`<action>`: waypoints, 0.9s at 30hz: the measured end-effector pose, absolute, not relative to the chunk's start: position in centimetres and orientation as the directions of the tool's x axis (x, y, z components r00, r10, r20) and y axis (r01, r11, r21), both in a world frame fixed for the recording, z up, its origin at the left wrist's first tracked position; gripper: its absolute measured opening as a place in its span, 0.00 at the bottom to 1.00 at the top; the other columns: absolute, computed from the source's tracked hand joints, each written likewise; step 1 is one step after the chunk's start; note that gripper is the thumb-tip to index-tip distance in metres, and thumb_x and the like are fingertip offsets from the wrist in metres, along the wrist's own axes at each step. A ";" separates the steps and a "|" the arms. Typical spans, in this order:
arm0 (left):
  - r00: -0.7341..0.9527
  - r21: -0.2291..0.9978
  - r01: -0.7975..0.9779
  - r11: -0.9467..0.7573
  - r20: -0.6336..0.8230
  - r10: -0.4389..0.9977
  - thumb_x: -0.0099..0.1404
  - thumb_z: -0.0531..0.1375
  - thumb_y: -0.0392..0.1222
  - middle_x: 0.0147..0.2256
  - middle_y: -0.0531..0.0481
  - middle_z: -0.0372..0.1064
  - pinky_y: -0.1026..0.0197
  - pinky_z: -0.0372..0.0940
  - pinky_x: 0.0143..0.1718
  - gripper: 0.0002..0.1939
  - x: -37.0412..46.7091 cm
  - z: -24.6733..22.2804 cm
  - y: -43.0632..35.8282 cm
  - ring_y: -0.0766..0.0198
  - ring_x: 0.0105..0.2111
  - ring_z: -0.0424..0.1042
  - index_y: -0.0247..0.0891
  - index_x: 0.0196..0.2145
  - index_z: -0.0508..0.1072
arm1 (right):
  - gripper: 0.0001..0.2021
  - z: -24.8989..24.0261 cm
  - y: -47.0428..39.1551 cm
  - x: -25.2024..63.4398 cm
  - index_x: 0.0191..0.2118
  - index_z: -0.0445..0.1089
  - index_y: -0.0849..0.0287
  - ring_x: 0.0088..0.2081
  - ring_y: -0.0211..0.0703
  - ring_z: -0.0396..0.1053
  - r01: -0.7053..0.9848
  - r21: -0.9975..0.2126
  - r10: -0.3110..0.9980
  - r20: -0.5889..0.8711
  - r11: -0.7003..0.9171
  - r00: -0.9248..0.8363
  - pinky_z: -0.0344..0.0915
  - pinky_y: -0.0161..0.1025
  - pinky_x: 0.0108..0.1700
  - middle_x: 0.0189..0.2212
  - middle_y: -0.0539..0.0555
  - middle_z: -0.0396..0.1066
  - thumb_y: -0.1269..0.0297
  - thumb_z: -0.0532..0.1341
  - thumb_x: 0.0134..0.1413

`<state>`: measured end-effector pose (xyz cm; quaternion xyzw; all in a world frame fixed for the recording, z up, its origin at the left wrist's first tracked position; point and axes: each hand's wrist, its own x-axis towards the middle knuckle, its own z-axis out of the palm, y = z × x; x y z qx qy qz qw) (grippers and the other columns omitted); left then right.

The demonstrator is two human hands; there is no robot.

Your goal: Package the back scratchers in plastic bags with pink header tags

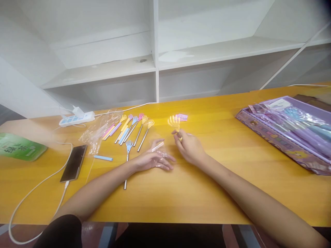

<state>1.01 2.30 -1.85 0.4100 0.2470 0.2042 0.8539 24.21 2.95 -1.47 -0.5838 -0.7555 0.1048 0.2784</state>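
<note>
My right hand [190, 148] is closed round the handle of a yellow back scratcher [174, 121], its claw head pointing up. To its left, my left hand [153, 160] holds a crumpled clear plastic wrapper [161, 151] between thumb and fingers, slightly blurred. Under my left forearm lies a blue back scratcher [128, 146] with a metal rod. Several more back scratchers [141, 132] in yellow, purple, blue and pink lie in a slanted row beyond my left hand. A loose blue handle sleeve [103, 158] rests nearer me. A small pink label [181, 117] lies behind the right hand.
A patterned purple box [279, 137] with wrapped items stands at the right. Clear plastic bags [97, 134], a charging phone [74, 163], a white power strip [77, 119] and a green package [23, 147] are at the left. White shelving [156, 51] rises behind the table.
</note>
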 end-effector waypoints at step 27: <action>0.553 0.976 -0.166 0.138 -0.023 0.833 0.53 0.77 0.44 0.30 0.57 0.66 0.64 0.63 0.33 0.53 0.4 -1.8 2.1 0.67 0.29 0.67 0.49 0.71 0.57 | 0.22 -2.9 3.2 23.7 0.27 0.59 0.55 0.19 0.29 0.44 -0.080 -0.922 0.762 -0.263 -0.380 -0.591 0.48 0.32 0.20 0.18 0.41 0.50 0.48 0.71 0.53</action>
